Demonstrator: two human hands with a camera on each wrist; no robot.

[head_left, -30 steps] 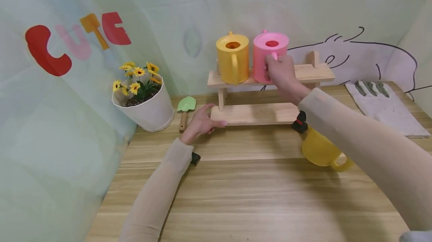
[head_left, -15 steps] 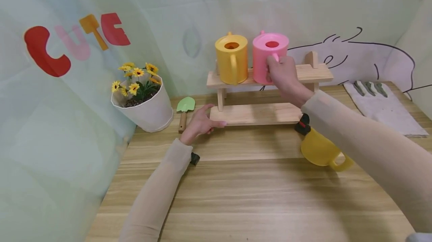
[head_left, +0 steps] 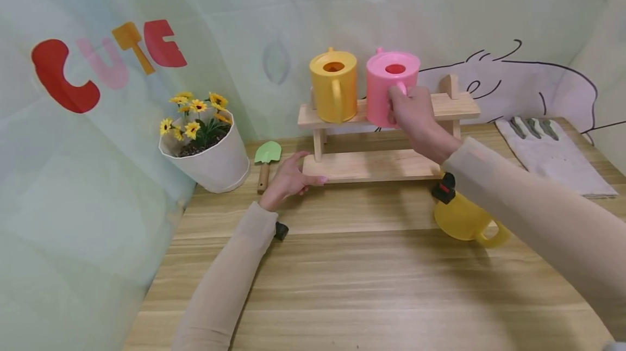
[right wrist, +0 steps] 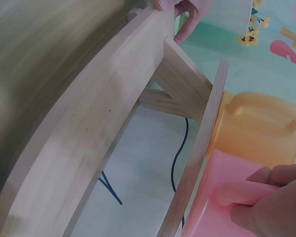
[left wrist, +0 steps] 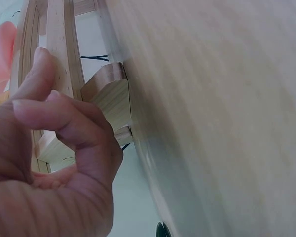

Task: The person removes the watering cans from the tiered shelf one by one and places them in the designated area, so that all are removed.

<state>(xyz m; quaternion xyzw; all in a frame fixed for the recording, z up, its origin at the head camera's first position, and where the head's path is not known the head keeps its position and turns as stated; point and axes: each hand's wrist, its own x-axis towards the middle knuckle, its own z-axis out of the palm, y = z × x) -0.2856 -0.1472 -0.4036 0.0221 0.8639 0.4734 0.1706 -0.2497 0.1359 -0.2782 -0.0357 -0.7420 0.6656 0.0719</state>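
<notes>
My right hand point(head_left: 412, 112) grips the handle of a pink watering can point(head_left: 379, 93), its fingers curled round the handle in the right wrist view. This can is upright at the upper board of a two-tier wooden shelf point(head_left: 362, 167), its base overlapping the board's front edge in the head view. To its left on the same board stands a yellow watering can point(head_left: 323, 90), handle facing me. My left hand point(head_left: 290, 178) holds the left end of the shelf's lower board, thumb on the front edge. In the left wrist view its other fingers point(left wrist: 96, 143) curl beneath the thumb.
Another yellow watering can point(head_left: 457, 218) is on the table point(head_left: 342, 286), partly behind my right sleeve. A green-bladed trowel point(head_left: 268, 152) lies left of the shelf, beside a white pot point(head_left: 220, 161) of yellow flowers. Folded gloves point(head_left: 557, 161) lie at the right.
The pink watering can has shifted slightly towards me and to the right, away from the yellow one beside it, with my right hand on its handle. My left hand keeps its hold.
</notes>
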